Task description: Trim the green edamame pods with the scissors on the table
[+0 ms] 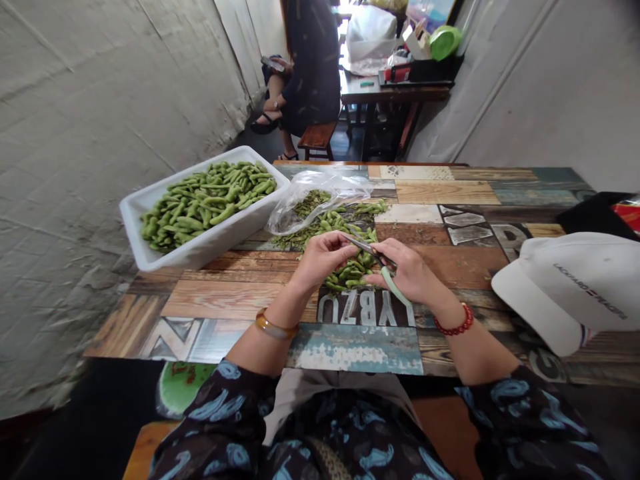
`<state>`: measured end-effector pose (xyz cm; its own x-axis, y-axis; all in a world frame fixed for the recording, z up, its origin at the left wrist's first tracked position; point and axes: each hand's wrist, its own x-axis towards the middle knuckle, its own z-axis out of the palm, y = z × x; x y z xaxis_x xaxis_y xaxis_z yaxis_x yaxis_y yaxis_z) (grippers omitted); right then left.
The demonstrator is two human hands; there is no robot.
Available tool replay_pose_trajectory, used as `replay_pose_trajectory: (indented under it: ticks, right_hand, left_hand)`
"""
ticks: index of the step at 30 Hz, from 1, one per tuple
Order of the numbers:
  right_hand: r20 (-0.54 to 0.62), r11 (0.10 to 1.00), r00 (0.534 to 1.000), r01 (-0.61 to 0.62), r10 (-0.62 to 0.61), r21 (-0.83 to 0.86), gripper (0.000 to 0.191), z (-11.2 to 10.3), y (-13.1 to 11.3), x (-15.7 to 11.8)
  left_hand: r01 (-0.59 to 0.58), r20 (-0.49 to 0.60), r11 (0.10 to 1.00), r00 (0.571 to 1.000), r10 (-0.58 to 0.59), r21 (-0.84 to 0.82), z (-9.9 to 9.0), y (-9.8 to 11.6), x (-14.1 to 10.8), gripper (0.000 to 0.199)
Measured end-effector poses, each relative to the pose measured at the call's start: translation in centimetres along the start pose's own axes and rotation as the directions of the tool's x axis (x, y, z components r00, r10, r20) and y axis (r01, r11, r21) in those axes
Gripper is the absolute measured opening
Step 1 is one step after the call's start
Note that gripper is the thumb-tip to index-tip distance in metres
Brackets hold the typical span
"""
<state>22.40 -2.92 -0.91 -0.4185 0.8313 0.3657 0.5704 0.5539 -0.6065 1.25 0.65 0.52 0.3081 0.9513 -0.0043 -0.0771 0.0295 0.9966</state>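
Note:
My right hand [406, 268] grips a pair of scissors [394, 287] with pale green handles, its blades pointing left toward my other hand. The fingers of my left hand [324, 257] are pinched together at the blade tips; whatever lies between them is too small or hidden to name. Beneath both hands is a loose heap of green edamame pods [345, 275] on the table. Just beyond it, stem trimmings [295, 239] lie beside and inside a clear plastic bag [350, 185]. To the left stands a white plastic tub [220, 238] filled with edamame pods [205, 200].
A white cap [575, 280] rests on the right of the patchwork-patterned table [225, 293]. Past the far edge, a person [313, 67] sits on a wooden stool [318, 135] near a cluttered side table [395, 93]. A green round stool [183, 387] is below at left.

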Motion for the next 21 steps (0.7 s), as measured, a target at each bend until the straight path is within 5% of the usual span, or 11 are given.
replay_pose_trajectory:
  ticks: [21]
  right_hand:
    - [0.028,0.996,1.000,0.002,0.001,-0.089,0.041,0.37,-0.89,0.33]
  left_hand:
    - [0.046,-0.008,0.999,0.999,-0.046,0.021,0.08,0.20,-0.22,0.030]
